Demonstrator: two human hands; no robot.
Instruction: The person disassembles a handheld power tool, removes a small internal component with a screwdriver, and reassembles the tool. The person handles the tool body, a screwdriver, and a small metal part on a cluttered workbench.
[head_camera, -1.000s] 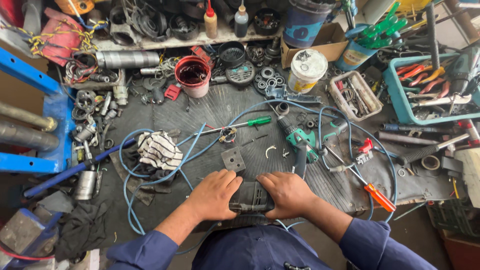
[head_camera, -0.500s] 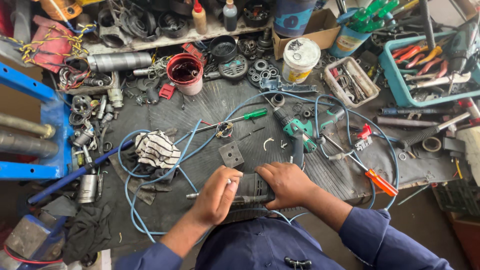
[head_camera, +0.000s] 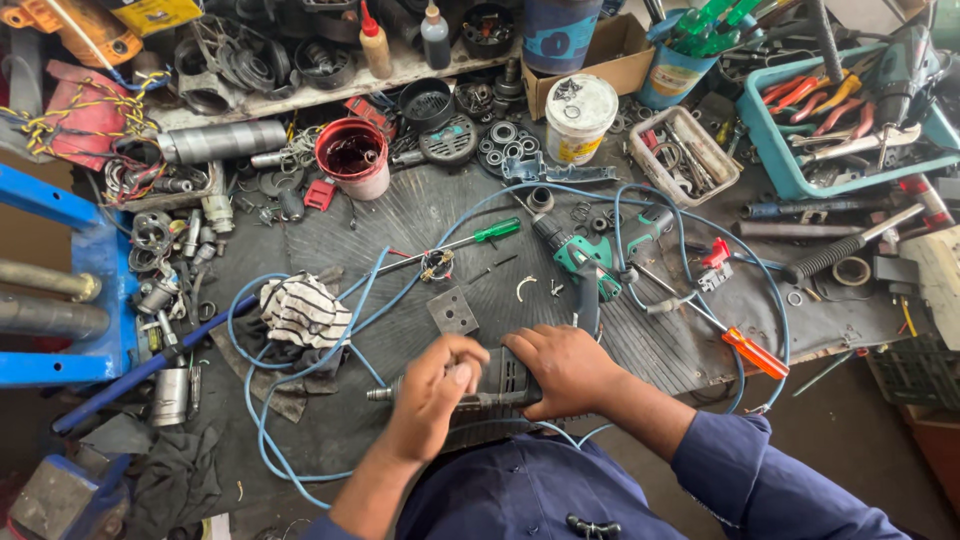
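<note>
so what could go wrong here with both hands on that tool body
1. The blue cable loops across the mat right beside the left hand; a snag might drag the striped rag or small parts.
2. The grey tool body lies at the bench edge under the right hand and could slip off.

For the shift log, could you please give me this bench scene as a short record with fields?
setting: cluttered workbench with a ribbed black mat
left hand: grips the dark power tool body, near its metal shaft end
right hand: clasps the same tool from the other side
nearby: striped rag, blue cable, green drill, orange-handled screwdriver
back of the bench: red-stained cup
</note>
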